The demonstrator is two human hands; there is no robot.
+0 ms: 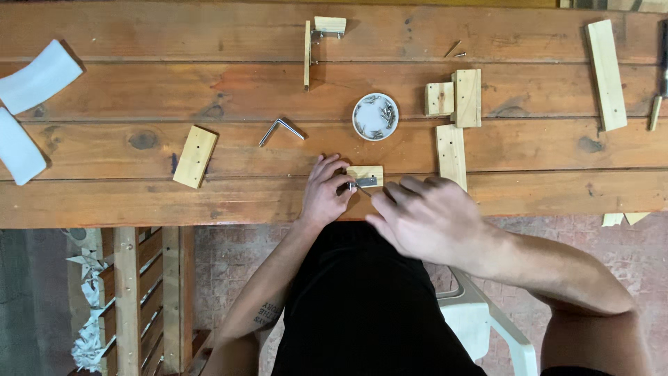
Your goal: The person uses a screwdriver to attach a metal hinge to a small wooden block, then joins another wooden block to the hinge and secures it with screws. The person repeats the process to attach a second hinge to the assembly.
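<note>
Right hand [426, 217], fingers curled, hides whatever it pinches. Left hand [325, 191] clamps the small wood block [367, 171] and bracket [364, 182]; light, stiff, best gripped by its edges

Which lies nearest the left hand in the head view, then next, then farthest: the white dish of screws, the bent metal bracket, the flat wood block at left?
From the left hand:
1. Bent metal bracket, up-left.
2. White dish of screws, up-right.
3. Flat wood block, far left.
The first two are nearly level.

Black shirt, black shorts; bare forearms; dark lettered tattoo on left forearm [266, 311].
</note>
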